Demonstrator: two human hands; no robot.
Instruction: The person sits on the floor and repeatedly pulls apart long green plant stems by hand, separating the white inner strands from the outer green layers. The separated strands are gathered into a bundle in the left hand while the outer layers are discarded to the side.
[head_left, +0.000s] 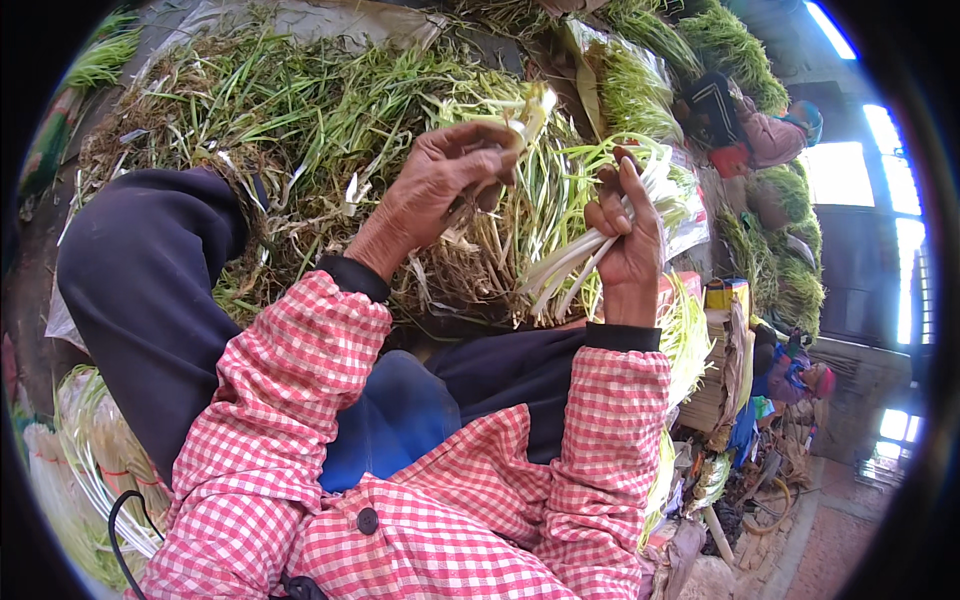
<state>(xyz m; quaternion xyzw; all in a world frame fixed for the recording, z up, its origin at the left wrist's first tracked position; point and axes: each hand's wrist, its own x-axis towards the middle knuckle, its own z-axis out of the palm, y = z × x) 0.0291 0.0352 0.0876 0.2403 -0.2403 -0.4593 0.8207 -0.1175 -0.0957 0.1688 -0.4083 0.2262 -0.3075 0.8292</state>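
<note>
In front of me, my left hand (454, 176) pinches a few pale, yellowish leaf scraps (534, 116) between thumb and fingers. My right hand (628, 232) is closed around a small bunch of slim white stalks (566, 266), which look like blanched chives or young garlic. Their cut or root ends point down to the left, and the green tops fan out behind the fingers. Beneath both hands spreads a large heap of green leaves and dry brown trimmings (300, 142). More long green-white stalks (551, 195) lie in the heap between the hands.
Bundles with red bands (112, 472) lie at lower left. Loose yellow-green stalks (686, 337) and a cardboard box (716, 367) are right of my arm. One person (772, 135) sits among green piles (784, 195) at upper right; another person (799, 379) is farther down.
</note>
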